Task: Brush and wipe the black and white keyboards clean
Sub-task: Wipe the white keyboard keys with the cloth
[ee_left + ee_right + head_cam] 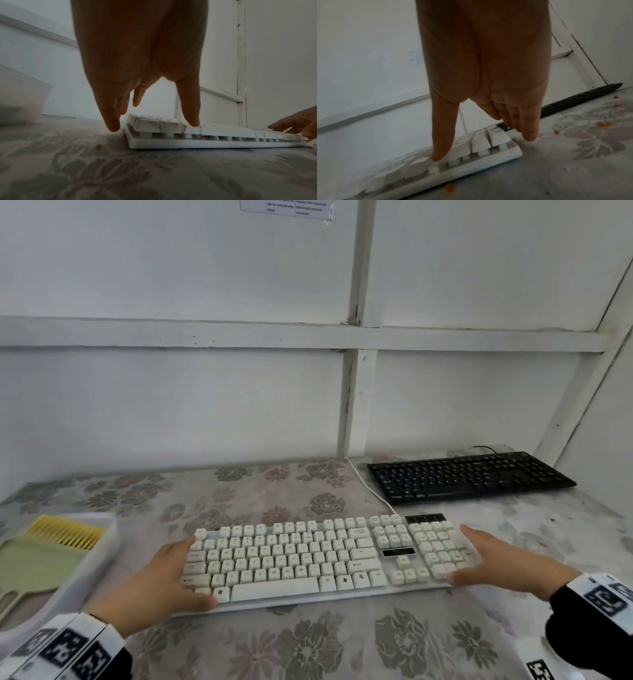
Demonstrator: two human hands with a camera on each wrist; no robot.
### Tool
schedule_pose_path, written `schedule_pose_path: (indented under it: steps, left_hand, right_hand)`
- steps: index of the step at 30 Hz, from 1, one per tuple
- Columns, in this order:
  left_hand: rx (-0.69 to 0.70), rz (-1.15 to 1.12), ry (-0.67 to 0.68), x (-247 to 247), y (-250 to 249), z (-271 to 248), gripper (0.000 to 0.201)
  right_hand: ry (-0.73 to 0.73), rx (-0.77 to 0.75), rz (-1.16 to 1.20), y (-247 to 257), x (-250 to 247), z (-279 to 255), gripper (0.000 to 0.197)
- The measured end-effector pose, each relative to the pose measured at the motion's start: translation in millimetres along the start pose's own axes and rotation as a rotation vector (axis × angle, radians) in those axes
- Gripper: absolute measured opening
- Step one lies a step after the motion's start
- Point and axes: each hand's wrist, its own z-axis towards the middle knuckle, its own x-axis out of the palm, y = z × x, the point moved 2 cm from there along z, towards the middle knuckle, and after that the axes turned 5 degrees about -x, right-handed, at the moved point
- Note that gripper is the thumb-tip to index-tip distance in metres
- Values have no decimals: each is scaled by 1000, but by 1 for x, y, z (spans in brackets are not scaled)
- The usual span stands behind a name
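Observation:
The white keyboard [281, 556] lies flat on the flowered tablecloth [308, 645] at the middle of the table. My left hand [185, 573] is at its left end, with the thumb on the bottom-left keys and straight fingers along the edge. My right hand [476, 556] is at the right end in the same way, thumb on the lower number-pad keys. In the wrist views, the left hand [154, 119] and right hand [483, 148] hang straight-fingered over the keyboard ends [214, 143] [471, 162]. The black keyboard [469, 477] sits at the back right.
A white tray [96, 559] at the left edge holds a green dustpan [34, 566] and a yellow comb-like brush [65, 532]. The keyboard's white cable [370, 487] runs back toward the wall. Orange crumbs [602, 123] lie on the cloth right of the keyboard.

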Motion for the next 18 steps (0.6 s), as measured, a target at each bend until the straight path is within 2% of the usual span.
schedule_pose_path:
  steps: [3, 7, 8, 11, 12, 15, 18]
  left_hand:
    - [43, -105, 4, 2, -3, -3, 80]
    - [27, -255, 27, 5, 5, 1, 75]
    - [25, -276, 27, 5, 6, 2, 76]
    - [12, -300, 30, 4, 9, 4, 84]
    - [8, -301, 35, 4, 10, 3, 88]
    - [-27, -235, 46, 3, 14, 3, 126]
    - [-47, -231, 21, 0, 21, 2, 134]
  right_hand:
    - [-9, 13, 31, -7, 3, 9, 114]
    - [-56, 16, 74, -16, 4, 18, 91]
    - [-61, 13, 79, -18, 4, 20, 88]
    - [-84, -15, 124, -22, 4, 25, 50]
    - [-91, -18, 133, -23, 3, 26, 45]
    - [-97, -18, 148, -22, 4, 28, 47]
    - [-86, -30, 183, -18, 6, 29, 48]
